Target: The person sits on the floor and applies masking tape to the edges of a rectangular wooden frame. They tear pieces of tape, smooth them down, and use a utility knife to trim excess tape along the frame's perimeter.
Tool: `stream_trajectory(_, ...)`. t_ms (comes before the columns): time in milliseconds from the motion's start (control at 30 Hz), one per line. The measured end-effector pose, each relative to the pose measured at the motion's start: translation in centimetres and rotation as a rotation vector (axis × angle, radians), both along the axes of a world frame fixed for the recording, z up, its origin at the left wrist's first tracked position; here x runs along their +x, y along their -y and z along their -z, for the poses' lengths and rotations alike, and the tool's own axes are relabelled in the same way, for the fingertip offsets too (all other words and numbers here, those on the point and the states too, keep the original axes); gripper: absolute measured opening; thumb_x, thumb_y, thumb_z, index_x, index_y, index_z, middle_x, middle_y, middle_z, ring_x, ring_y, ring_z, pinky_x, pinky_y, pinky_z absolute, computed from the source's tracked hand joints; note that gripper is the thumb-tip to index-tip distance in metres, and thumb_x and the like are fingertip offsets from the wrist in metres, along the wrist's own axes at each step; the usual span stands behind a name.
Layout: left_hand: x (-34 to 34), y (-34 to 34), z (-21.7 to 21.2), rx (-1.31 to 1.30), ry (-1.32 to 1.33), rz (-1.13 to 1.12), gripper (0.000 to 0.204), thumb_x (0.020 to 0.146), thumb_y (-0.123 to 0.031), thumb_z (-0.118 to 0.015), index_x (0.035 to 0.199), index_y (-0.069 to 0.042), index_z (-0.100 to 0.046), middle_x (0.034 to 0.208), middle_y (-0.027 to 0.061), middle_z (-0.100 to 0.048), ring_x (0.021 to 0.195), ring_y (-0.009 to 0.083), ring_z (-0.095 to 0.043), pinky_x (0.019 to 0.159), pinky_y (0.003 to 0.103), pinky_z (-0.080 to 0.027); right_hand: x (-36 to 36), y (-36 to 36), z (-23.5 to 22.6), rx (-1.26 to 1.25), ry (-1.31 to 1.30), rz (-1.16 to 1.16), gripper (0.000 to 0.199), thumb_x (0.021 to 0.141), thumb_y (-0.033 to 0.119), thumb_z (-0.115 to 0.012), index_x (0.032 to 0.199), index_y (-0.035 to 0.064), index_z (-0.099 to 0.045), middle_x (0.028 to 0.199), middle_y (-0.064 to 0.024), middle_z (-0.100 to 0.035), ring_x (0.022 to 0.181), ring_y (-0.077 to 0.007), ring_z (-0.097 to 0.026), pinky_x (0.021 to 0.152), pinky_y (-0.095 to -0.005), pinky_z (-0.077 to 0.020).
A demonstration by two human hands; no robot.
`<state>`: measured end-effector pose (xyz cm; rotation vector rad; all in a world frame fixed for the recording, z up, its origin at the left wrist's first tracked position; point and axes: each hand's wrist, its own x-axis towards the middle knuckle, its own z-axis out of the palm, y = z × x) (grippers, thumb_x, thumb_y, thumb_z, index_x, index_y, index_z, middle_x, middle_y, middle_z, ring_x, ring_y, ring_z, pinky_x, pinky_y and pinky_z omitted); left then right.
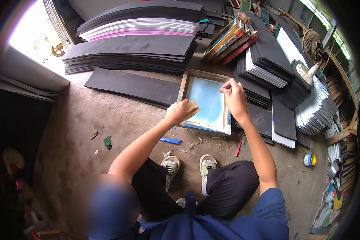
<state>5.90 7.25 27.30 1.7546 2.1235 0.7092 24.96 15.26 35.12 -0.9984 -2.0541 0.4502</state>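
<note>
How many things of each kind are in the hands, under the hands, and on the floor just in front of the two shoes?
Wooden-framed printing screen with blue mesh, under both hands: 1
Yellowish tape roll in the left hand: 1
Tape strip pinched by the right hand: 1
Blue flat scrap on the floor: 1
Red stick on the floor: 1
Total: 5

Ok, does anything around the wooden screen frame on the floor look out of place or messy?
Mostly litter: a blue scrap, a red strip and a green scrap lie loose on the dusty floor near the wooden-framed blue screen. The frame itself lies flat.
</note>
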Motion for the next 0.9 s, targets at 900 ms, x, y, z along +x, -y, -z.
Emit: stream_trajectory(900, -11.7, 3.3, 0.9, 0.105, 0.044, 0.157, 0.049, 0.086, -0.046, -0.053, 0.081, 0.002, -0.06, 0.071, 0.0158, -0.062, 0.064, 0.0217, -0.061, 0.058, 0.035, -0.046, 0.9, -8.2, 7.3, -0.599, -0.206, -0.024, 0.012, 0.081, 0.013, -0.06, 0.086, 0.0016, -0.057, 0.082, -0.008, -0.064, 0.079, -0.0161, -0.06, 0.075, -0.0282, -0.0446)
